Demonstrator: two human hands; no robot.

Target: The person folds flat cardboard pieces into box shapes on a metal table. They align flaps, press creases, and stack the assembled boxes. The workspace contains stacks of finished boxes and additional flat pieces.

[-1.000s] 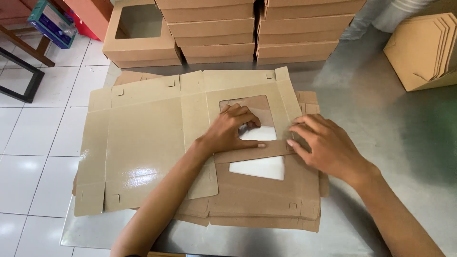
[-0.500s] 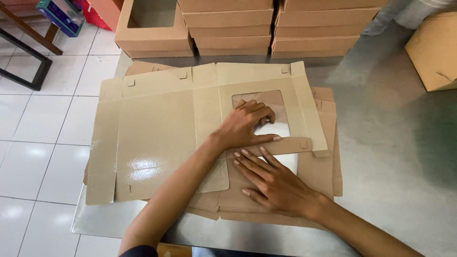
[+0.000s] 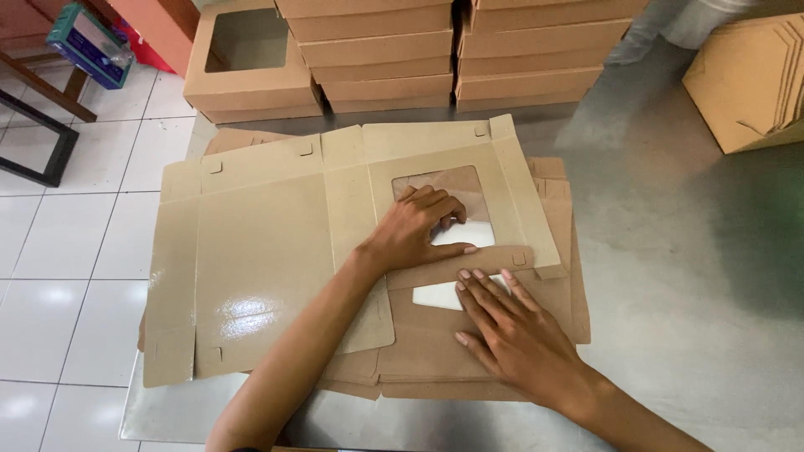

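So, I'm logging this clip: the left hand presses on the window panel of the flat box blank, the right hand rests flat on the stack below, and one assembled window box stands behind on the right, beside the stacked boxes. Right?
Not quite. The head view shows the assembled window box behind on the left, not the right, beside the stacked boxes. The rest holds: the left hand presses on the window panel of the flat box blank, and the right hand rests flat on the stack below.

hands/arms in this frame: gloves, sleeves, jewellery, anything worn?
Nothing worn that shows. The left hand and right hand are bare: no gloves, rings or watch visible. Both forearms are bare to the frame edge, no sleeve in view. Short, unpainted nails.
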